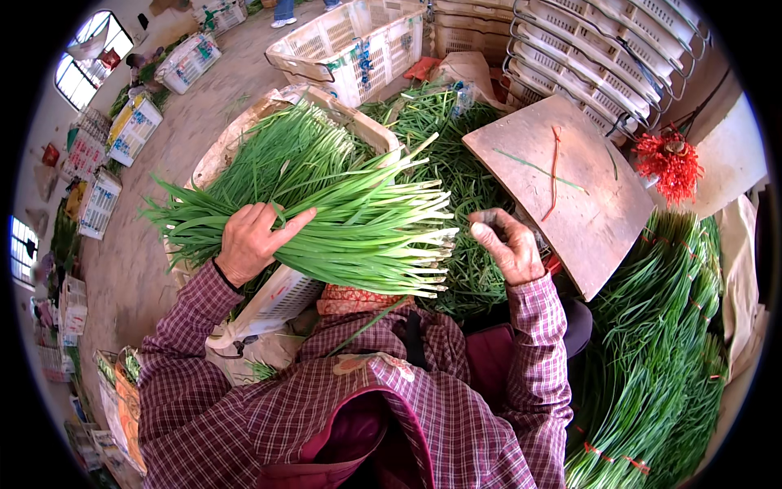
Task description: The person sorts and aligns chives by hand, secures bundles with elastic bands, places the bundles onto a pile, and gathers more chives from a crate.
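Note:
My left hand (pixel 259 238) lies across a loose bundle of garlic chives (pixel 354 235) and grips it, with the index finger stretched along the leaves. The pale stem ends point right and the green tips left. My right hand (pixel 510 247) is just beyond the stem ends, apart from them. Its fingers are curled and the thumb sits close to the index finger, with nothing visible between them. Under the bundle stands a white plastic crate (pixel 293 299) with more chives (pixel 293 153) piled in it.
Loose green trimmings (pixel 452 153) heap behind my right hand. A square board (pixel 562 183) holds a red tie (pixel 555 174). Tied chive bundles (pixel 654 342) lie at right, near hanging red ties (pixel 669 165). Beyond stand an upright crate (pixel 360 55) and stacked crates (pixel 586 61). A person's legs (pixel 284 12) show at top.

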Demonstrator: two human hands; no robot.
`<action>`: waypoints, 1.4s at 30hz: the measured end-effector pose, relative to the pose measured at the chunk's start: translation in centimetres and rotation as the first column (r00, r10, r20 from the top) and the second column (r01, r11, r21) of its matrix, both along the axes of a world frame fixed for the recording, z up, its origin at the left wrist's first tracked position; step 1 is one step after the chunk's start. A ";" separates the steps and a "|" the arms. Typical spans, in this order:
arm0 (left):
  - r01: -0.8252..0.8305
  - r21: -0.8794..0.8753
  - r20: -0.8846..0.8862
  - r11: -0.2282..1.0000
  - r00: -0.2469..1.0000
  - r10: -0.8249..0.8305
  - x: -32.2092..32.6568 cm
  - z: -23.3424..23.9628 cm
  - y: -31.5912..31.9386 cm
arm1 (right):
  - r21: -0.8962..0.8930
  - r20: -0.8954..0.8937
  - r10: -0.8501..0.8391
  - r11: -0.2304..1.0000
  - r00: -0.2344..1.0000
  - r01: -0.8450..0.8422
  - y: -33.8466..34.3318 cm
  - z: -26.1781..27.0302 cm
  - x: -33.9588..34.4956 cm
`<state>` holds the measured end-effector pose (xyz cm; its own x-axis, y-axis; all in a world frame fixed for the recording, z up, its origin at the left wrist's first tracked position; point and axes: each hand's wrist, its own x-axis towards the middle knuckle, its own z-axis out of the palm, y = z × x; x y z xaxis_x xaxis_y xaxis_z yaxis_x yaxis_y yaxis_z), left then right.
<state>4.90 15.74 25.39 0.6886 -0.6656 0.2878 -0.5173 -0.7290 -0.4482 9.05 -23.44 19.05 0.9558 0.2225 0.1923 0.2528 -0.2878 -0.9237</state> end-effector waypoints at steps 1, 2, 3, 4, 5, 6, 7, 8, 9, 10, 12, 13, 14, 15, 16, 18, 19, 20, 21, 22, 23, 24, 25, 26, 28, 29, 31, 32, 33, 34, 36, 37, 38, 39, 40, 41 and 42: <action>0.001 0.002 -0.001 1.000 1.000 -0.001 0.0 0.0 0.0 | -0.006 -0.027 0.039 0.999 0.999 -0.039 0.6 0.3 -0.4; 0.009 -0.005 0.002 1.000 1.000 -0.009 0.1 0.0 -0.1 | -0.025 -0.009 0.067 0.997 0.998 -0.067 1.3 -0.7 -0.3; 0.020 -0.014 0.005 1.000 1.000 -0.020 0.1 -0.1 -0.1 | -0.073 -0.108 0.098 0.992 0.989 -0.107 1.9 -0.7 -0.3; 0.025 -0.012 0.005 1.000 1.000 -0.025 0.2 0.0 -0.2 | -0.072 -0.107 0.094 0.992 0.990 -0.102 2.8 -0.8 -0.5; 0.025 -0.017 -0.003 1.000 1.000 -0.025 0.2 0.2 -0.4 | 0.043 -0.178 0.093 0.995 0.980 -0.087 3.8 -1.3 -0.6; 0.025 -0.022 -0.011 0.999 1.000 -0.025 0.2 0.4 -0.5 | 0.156 -0.246 0.101 0.986 0.964 -0.064 4.3 -1.8 -0.6; 0.026 -0.021 -0.010 0.999 1.000 -0.027 0.2 0.4 -0.5 | 0.157 -0.245 0.100 0.986 0.964 -0.062 4.3 -2.3 -0.5; 0.016 -0.006 0.002 1.000 1.000 -0.016 0.3 0.5 -0.4 | 0.091 -0.172 0.078 0.994 0.982 -0.063 4.1 -2.9 -0.3; 0.007 0.008 0.012 1.000 1.000 -0.007 0.4 0.4 -0.3 | 0.025 -0.098 0.059 0.998 0.993 -0.057 3.9 -4.0 0.0; 0.009 0.009 0.011 1.000 1.000 -0.009 0.4 0.4 -0.5 | 0.034 0.011 -0.009 0.999 1.000 0.009 4.1 -5.0 0.6; 0.026 -0.038 0.000 0.999 1.000 -0.026 0.4 0.3 -0.9 | -0.034 0.119 -0.124 0.991 0.985 0.129 3.5 -4.8 0.8; 0.024 -0.039 -0.002 0.999 1.000 -0.024 0.3 0.2 -0.9 | -0.117 0.171 -0.167 0.975 0.971 0.189 3.4 -4.2 0.9; 0.018 -0.039 -0.013 0.999 1.000 -0.018 0.3 0.2 -0.9 | -0.129 0.290 -0.281 0.936 0.915 0.328 3.5 -4.1 1.3; 0.023 -0.037 -0.018 0.999 1.000 -0.023 0.3 0.3 -1.2 | -0.132 0.317 -0.393 0.883 0.863 0.451 2.2 -6.4 2.5; 0.019 -0.040 -0.014 0.999 1.000 -0.020 0.2 0.2 -0.9 | -0.023 0.142 -0.430 0.899 0.892 0.437 0.9 -6.6 2.6; 0.011 -0.044 -0.011 0.999 1.000 -0.011 0.1 0.0 -0.5 | 0.187 -0.147 -0.391 0.891 0.909 0.414 -0.6 -6.5 2.8; 0.013 -0.043 -0.013 0.999 1.000 -0.014 0.1 -0.1 -0.5 | 0.285 -0.248 -0.334 0.872 0.909 0.398 -0.8 -6.2 2.9; 0.015 -0.033 -0.008 0.999 1.000 -0.015 0.2 -0.1 -0.5 | 0.290 -0.311 -0.250 0.894 0.917 0.342 -0.9 -5.8 3.2; 0.025 -0.027 0.000 0.999 1.000 -0.025 0.4 0.1 -0.8 | 0.217 -0.303 -0.221 0.931 0.927 0.293 -0.4 -4.5 3.0; 0.020 -0.025 0.002 0.999 1.000 -0.020 0.3 0.1 -0.8 | 0.255 -0.350 -0.113 0.944 0.930 0.211 0.8 -3.0 2.6; 0.023 -0.025 -0.003 0.999 1.000 -0.023 0.1 0.0 -0.9 | 0.297 -0.392 -0.002 0.946 0.920 0.129 2.1 -1.9 2.3; 0.038 -0.028 -0.005 0.999 0.999 -0.038 0.2 -0.2 -1.1 | 0.231 -0.259 0.055 0.973 0.964 0.007 2.8 -2.4 2.7; 0.046 -0.026 -0.003 0.999 0.999 -0.046 0.4 0.1 -1.5 | 0.150 -0.128 0.124 0.983 0.984 -0.105 3.6 -3.4 3.2; 0.070 -0.018 -0.008 0.997 0.997 -0.070 0.5 0.3 -2.1 | 0.223 -0.102 0.113 0.971 0.988 -0.088 4.9 -4.3 3.6; 0.090 0.002 0.000 0.996 0.996 -0.090 0.6 0.3 -2.2 | 0.340 -0.154 -0.057 0.934 0.986 0.107 6.4 -4.5 3.1; 0.091 0.003 0.000 0.996 0.996 -0.091 0.8 0.1 -2.2 | 0.256 -0.113 -0.145 0.952 0.983 0.170 6.6 -5.2 3.2; 0.152 -0.041 0.045 0.988 0.988 -0.150 0.8 -0.4 -2.1 | 0.160 0.064 -0.287 0.948 0.956 0.274 7.6 -4.7 2.6; 0.148 -0.039 0.041 0.988 0.988 -0.147 0.8 -0.4 -2.3 | 0.082 0.124 -0.369 0.929 0.921 0.361 8.0 -4.7 2.7; 0.143 -0.058 0.031 0.988 0.989 -0.142 0.8 -0.3 -2.8 | 0.009 0.194 -0.446 0.891 0.873 0.454 8.0 -4.6 2.9; 0.138 -0.077 0.021 0.987 0.990 -0.137 0.8 -0.2 -3.2 | -0.020 0.206 -0.516 0.847 0.831 0.531 8.0 -5.4 3.6; 0.144 -0.089 0.014 0.986 0.990 -0.144 1.0 -0.1 -3.6 | 0.375 -0.025 -0.640 0.706 0.768 0.601 7.2 -7.4 5.3; 0.150 -0.101 0.007 0.984 0.989 -0.150 1.1 0.1 -4.0 | 0.526 -0.203 -0.649 0.559 0.733 0.640 5.4 -9.1 6.4; 0.136 -0.099 0.005 0.986 0.991 -0.137 0.8 0.0 -3.6 | 0.573 -0.332 -0.589 0.495 0.737 0.654 3.8 -8.8 6.4; 0.114 -0.116 0.004 0.987 0.993 -0.115 0.6 -0.1 -3.1 | 0.608 -0.447 -0.521 0.419 0.727 0.674 2.0 -8.3 6.3; 0.096 -0.133 0.002 0.986 0.995 -0.097 0.5 -0.1 -2.7 | 0.679 -0.403 -0.474 0.419 0.783 0.603 0.9 -8.4 6.3; 0.099 -0.132 0.005 0.986 0.995 -0.099 0.7 0.0 -2.4 | 0.687 -0.337 -0.443 0.488 0.830 0.539 -0.1 -8.7 6.1; 0.094 -0.119 0.021 0.988 0.996 -0.092 0.8 -0.3 -2.1 | 0.627 -0.341 -0.400 0.578 0.851 0.522 0.0 -8.1 5.5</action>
<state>5.70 13.63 25.11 0.6202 -0.6866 0.3794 -0.5793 -0.7270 -0.3687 14.58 -23.49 10.99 0.9193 -0.3903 -0.0513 0.1145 0.3897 -0.9138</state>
